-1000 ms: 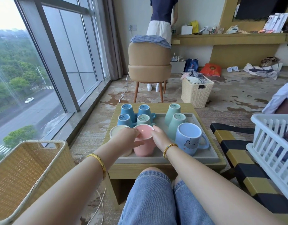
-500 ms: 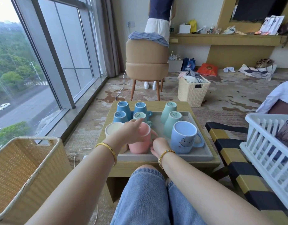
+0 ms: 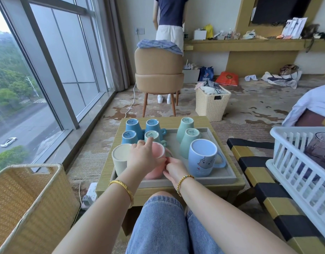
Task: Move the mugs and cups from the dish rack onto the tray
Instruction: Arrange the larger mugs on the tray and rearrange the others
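Left hand [image 3: 143, 158] remains gripping the pink mug [image 3: 157, 163] on the tray [image 3: 226, 177]; right hand [image 3: 174, 168] has returned, pinching its handle.

A tan chair [image 3: 159, 70] with a striped cloth [image 3: 159, 45] draped over its back stands beyond the worktop [image 3: 229, 186]. A woven basket [image 3: 28, 202] sits near left by the window [image 3: 53, 57]; a pale laundry basket [image 3: 212, 104] holding clothes stands far right on the carpet [image 3: 259, 110].
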Demonstrator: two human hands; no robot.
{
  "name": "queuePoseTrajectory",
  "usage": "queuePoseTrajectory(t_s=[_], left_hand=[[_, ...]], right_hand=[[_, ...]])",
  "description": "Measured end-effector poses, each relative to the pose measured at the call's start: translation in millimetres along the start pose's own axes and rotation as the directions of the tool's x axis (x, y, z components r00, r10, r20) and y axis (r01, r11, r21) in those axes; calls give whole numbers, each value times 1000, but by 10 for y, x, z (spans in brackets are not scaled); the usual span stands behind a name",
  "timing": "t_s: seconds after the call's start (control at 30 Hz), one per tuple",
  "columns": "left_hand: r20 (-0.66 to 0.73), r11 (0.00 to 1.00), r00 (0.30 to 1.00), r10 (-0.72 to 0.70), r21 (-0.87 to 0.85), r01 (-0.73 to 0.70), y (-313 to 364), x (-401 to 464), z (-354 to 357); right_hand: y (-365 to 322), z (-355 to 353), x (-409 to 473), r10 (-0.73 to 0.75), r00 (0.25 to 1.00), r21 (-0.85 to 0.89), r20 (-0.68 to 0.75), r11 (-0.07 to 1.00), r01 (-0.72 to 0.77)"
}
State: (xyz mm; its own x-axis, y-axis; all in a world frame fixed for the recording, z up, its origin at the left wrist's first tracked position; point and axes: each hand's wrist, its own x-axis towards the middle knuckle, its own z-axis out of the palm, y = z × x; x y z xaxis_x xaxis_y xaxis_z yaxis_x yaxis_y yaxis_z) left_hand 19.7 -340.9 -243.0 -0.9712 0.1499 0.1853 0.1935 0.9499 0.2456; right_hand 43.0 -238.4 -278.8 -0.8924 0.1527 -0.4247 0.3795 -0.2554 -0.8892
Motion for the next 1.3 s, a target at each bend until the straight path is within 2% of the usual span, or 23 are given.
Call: queuePoseTrajectory(t_s=[0.2, 0.37, 0.53, 0.73, 1.13, 1.3], left_hand=[[-62, 999, 997, -41, 27, 43, 64, -35, 55], [-65, 996, 997, -35, 84, 41, 62, -7, 53], [-6, 998, 999, -48, -44, 48, 54, -13, 51], [-19, 991, 999, -49, -123, 46, 71, -55, 54], [12, 991, 1000, -23, -134, 24, 59, -72, 25], [2, 990, 1000, -28, -142, 28, 57, -86, 34]], right_hand=[[59, -25, 31, -27, 998, -58, -62, 998, 23], [102, -40, 78, -8, 998, -39, -65, 999, 5], [107, -51, 59, -6, 999, -50, -41, 999, 4], [147, -36, 71, -3, 1000, -80, -12, 997, 3], [154, -30, 120, -28, 1000, -42, -4, 999, 28], [145, -68, 82, -43, 999, -100, 11, 994, 44]])
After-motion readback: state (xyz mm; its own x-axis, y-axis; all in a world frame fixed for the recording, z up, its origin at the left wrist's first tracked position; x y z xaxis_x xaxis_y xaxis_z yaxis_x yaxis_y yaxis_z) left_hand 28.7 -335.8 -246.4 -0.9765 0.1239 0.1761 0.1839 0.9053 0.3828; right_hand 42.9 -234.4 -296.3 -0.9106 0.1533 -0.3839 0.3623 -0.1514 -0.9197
